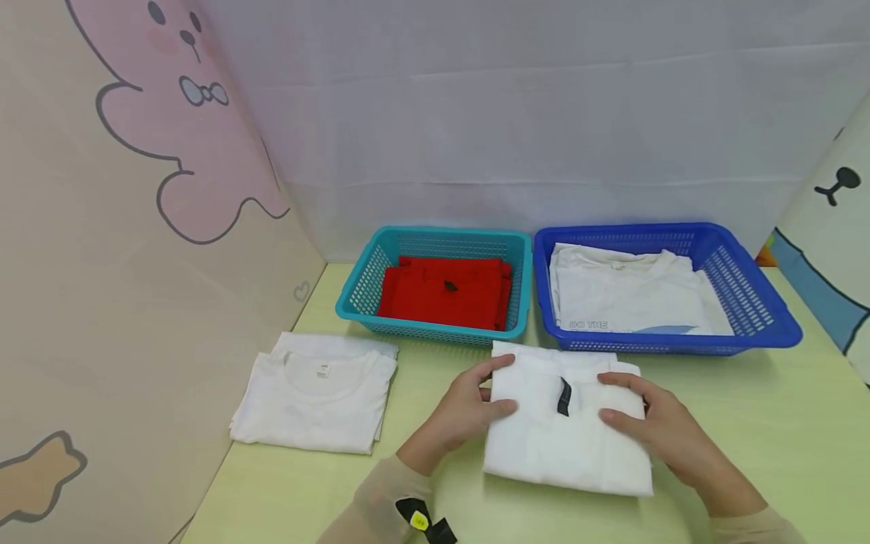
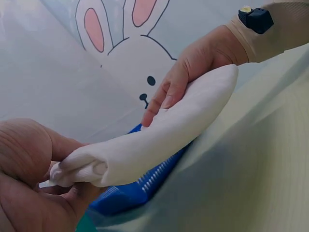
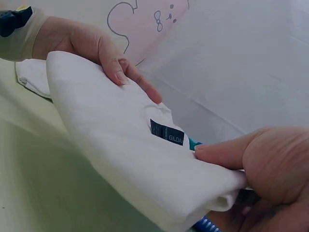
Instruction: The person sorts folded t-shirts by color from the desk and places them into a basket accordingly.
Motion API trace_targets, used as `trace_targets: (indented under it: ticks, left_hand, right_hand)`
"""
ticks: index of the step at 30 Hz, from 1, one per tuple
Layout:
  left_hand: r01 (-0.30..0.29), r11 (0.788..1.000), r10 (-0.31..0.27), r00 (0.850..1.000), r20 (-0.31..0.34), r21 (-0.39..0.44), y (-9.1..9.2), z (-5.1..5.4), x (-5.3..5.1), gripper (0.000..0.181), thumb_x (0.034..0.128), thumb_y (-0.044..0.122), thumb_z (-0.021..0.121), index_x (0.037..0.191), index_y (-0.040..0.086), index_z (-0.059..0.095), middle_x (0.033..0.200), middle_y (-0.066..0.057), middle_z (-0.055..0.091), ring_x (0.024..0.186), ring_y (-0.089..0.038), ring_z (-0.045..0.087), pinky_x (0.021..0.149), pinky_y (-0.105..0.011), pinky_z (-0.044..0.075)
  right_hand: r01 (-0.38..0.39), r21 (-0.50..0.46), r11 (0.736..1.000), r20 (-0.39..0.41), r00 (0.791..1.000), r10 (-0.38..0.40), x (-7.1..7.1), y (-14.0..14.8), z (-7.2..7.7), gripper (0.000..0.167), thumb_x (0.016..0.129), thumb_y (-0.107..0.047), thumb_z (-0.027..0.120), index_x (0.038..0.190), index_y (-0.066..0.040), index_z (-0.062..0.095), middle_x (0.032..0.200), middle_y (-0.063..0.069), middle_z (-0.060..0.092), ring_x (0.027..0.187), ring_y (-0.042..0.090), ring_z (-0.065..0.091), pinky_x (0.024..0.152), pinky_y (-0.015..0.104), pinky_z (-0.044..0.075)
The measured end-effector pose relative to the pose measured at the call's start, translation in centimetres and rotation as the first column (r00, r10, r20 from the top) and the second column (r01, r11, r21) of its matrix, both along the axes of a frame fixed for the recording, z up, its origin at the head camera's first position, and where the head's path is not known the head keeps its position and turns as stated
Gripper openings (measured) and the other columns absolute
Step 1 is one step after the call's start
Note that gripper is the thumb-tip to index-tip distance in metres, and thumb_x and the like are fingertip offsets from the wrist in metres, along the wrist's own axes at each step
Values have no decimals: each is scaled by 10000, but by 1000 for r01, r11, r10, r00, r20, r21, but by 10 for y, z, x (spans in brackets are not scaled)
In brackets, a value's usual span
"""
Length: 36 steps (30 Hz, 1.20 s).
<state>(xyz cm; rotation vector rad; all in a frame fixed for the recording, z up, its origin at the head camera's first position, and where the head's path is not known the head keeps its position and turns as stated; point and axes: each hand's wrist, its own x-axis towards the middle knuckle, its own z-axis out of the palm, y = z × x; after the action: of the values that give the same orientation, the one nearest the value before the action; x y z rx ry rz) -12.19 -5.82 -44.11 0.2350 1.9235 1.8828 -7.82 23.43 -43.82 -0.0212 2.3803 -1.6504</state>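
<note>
A folded white shirt (image 1: 564, 446) with a black neck label (image 1: 564, 397) is held between both hands in front of the baskets. My left hand (image 1: 469, 408) grips its left edge, thumb and index finger on top, other fingers beneath. The right hand (image 1: 662, 427) grips the right edge the same way. In the left wrist view the folded shirt (image 2: 154, 140) hangs above the table, pinched by the left hand (image 2: 38, 179). The right wrist view shows the label (image 3: 167, 132) and the right hand (image 3: 270, 169) with its thumb on the cloth.
Another folded white shirt (image 1: 313, 400) lies on the table at the left. Behind stand a teal basket (image 1: 435, 330) with folded red clothing (image 1: 442, 295) and a blue basket (image 1: 764, 317) with folded white clothing (image 1: 625, 295). Light printed sheets rise at the back and sides.
</note>
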Motion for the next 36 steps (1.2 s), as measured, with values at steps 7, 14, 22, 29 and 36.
trace_targets:
  ticks: [7, 14, 22, 29, 36]
  left_hand:
    - [25, 1000, -24, 997, -72, 1, 14, 18, -2, 655, 839, -4, 716, 1329, 393, 537, 1161, 37, 584, 903, -175, 677, 698, -373, 578]
    - [62, 996, -55, 993, -106, 59, 28, 34, -8, 656, 837, -23, 711, 1340, 360, 534, 1168, 35, 589, 917, -158, 676, 707, -353, 576]
    - [64, 994, -48, 985, -163, 92, 43, 52, -26, 639, 842, -23, 707, 1347, 330, 539, 1194, 49, 566, 904, -152, 676, 715, -345, 575]
    - [23, 994, -7, 990, -143, 106, 63, 45, -61, 646, 837, -7, 719, 1332, 374, 552, 1234, 76, 551, 852, -168, 675, 727, -336, 573]
    - [-24, 999, 28, 986, -162, 28, 87, 41, -99, 637, 830, 4, 732, 1326, 367, 564, 1229, 79, 564, 879, -126, 666, 711, -302, 572]
  right_hand:
    - [55, 48, 997, -43, 998, -53, 3, 13, 23, 622, 901, -341, 678, 1426, -117, 432, 1254, 234, 500, 793, 191, 639, 608, 378, 563]
    - [77, 70, 995, -105, 992, -70, 1, 23, 40, 575, 929, -309, 647, 1434, -148, 425, 1283, 183, 453, 766, 152, 641, 585, 368, 559]
    - [133, 52, 990, -200, 972, -120, -12, 41, 58, 519, 931, -220, 650, 1417, -221, 467, 1066, -72, 528, 709, 142, 658, 544, 367, 561]
    - [202, 10, 979, -136, 970, -199, -38, 60, 57, 591, 921, -280, 653, 1462, -278, 416, 1232, 48, 418, 764, 80, 647, 603, 345, 576]
    - [198, -43, 979, -101, 974, -201, -72, 79, 51, 619, 905, -304, 666, 1467, -288, 407, 1211, -42, 426, 793, 51, 638, 636, 315, 576]
